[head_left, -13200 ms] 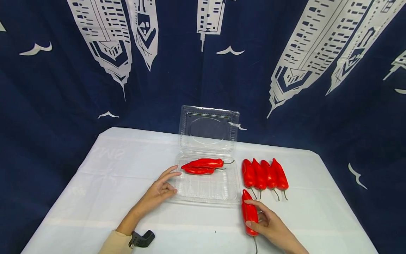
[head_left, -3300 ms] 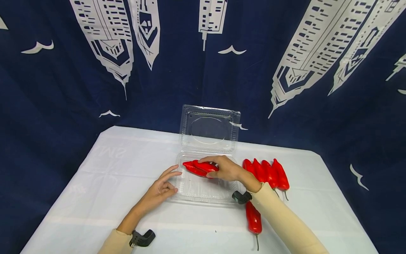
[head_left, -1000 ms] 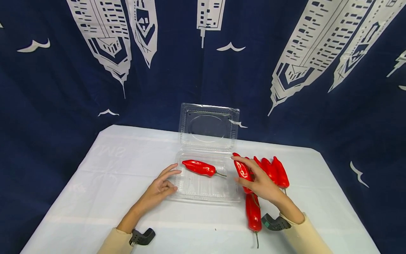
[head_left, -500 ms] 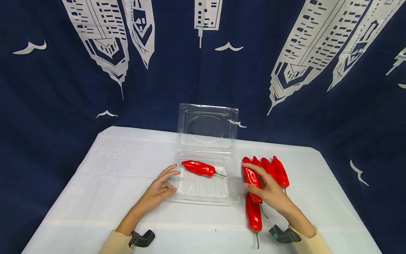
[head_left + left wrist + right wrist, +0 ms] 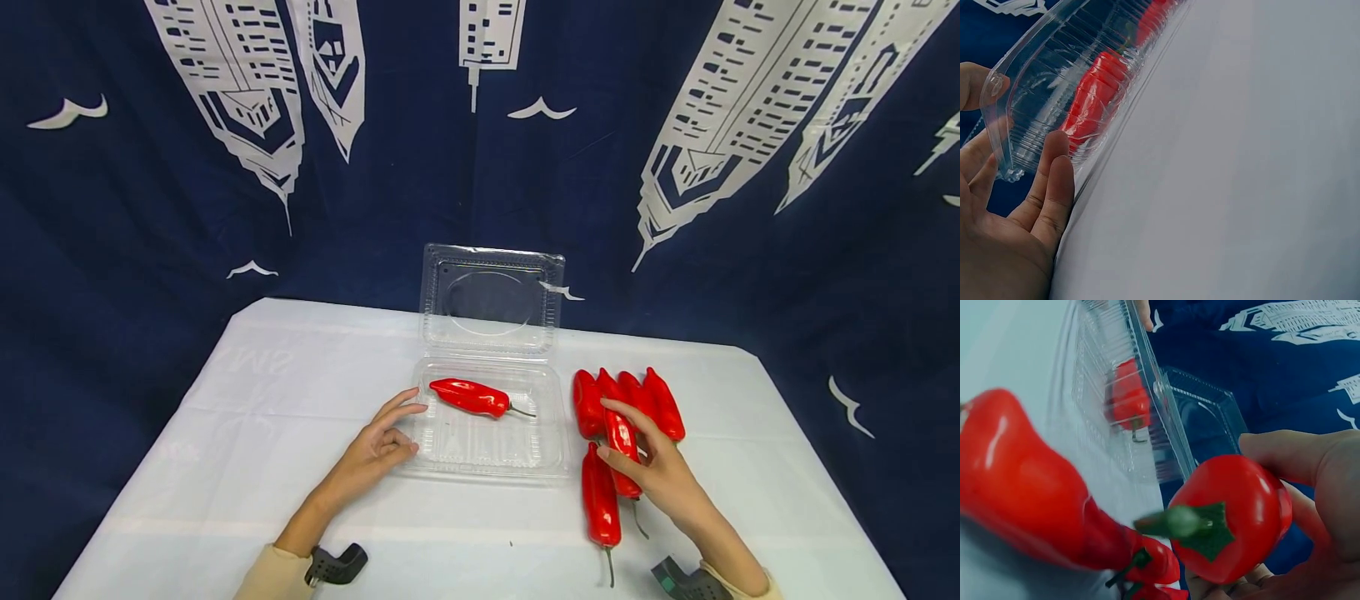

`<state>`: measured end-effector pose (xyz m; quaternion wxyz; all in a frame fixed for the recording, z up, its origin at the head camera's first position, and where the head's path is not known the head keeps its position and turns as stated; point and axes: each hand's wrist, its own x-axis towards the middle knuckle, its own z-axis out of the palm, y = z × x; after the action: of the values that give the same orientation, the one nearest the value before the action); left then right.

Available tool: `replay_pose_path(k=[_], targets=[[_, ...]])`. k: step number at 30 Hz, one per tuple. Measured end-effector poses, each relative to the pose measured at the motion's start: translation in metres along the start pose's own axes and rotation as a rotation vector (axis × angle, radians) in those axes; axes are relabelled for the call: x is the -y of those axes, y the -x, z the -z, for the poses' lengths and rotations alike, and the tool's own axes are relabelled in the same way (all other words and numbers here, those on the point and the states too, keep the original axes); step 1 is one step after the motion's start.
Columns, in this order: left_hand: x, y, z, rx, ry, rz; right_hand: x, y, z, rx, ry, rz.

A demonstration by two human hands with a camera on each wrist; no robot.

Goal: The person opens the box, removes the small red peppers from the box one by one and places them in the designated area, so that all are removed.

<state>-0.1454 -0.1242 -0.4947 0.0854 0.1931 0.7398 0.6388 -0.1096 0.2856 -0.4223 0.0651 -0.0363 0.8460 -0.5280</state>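
Note:
In the head view, a clear plastic clamshell container (image 5: 487, 442) stands with its lid raised. One red pepper (image 5: 472, 397) lies inside, stem to the right. My left hand (image 5: 375, 450) touches the container's left edge, its fingers spread and fairly straight. To the right, my right hand (image 5: 663, 475) grips another red pepper (image 5: 621, 450) between thumb and fingers, above the table. Below it, partly beside it, a red pepper (image 5: 602, 504) rests on the table, stem toward me. In the right wrist view, the held pepper (image 5: 1235, 500) shows its green stem end.
Several red peppers (image 5: 587, 404) stand in a row right of the container, partly hidden by my right hand. The raised lid (image 5: 491, 304) leans near a navy curtain (image 5: 480, 183) with white buildings. A white cloth (image 5: 300, 367) covers the table.
Two peppers lay in the container earlier; my right hand has lifted one out and carried it right and toward me. A pepper it held before now lies on the table. Left hand unmoved.

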Motion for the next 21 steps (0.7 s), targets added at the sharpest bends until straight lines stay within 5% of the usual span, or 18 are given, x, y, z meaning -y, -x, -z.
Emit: replay_pose_path(k=[21], targets=[[0.0,0.0,-0.001,0.0,0.003,-0.016,-0.018,0.021,0.001,-0.054,0.026,-0.228]])
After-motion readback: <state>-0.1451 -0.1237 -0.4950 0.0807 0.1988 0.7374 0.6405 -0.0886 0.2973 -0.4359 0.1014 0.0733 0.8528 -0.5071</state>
